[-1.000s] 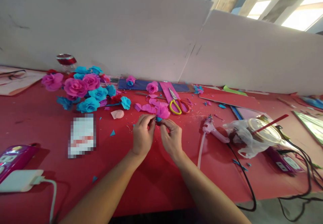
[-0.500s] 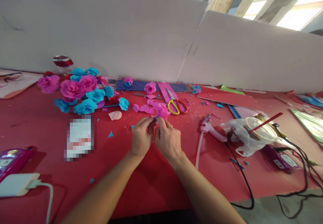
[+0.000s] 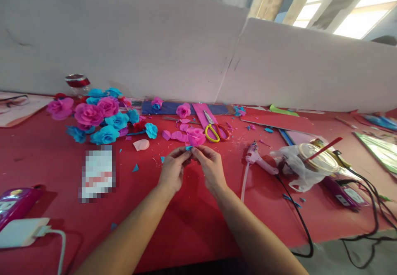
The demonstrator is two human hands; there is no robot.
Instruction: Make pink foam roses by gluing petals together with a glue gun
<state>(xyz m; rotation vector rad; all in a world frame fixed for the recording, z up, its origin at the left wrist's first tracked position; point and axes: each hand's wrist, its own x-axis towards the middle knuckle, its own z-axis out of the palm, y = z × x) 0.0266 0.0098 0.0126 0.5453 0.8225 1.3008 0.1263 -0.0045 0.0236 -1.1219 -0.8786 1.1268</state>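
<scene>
Between my two hands a pink paper flower (image 3: 196, 136) with a blue piece at its base is held above the red tabletop. My left hand (image 3: 174, 167) pinches the blue base from the left. From the right, my right hand (image 3: 210, 165) closes its thumb and fingers on the same base. Loose pink paper petals (image 3: 176, 135) lie just beyond and left of the flower. Scissors (image 3: 214, 128) with a yellow and a red handle loop rest behind my right hand. Farther back stands another pink paper flower (image 3: 183, 110).
Finished pink, blue and red paper flowers (image 3: 89, 113) are heaped at the left. A pink glue gun (image 3: 259, 157) lies right of my hands, its black cord trailing to the table's front edge. Beside it are a plastic bag (image 3: 299, 175) and a lidded bowl (image 3: 318, 157). A white partition (image 3: 124, 39) stands behind.
The flower has tilted upright, so its open bloom and blue base now show more clearly above my fingertips. My hands have turned slightly. The camera view has shifted a little.
</scene>
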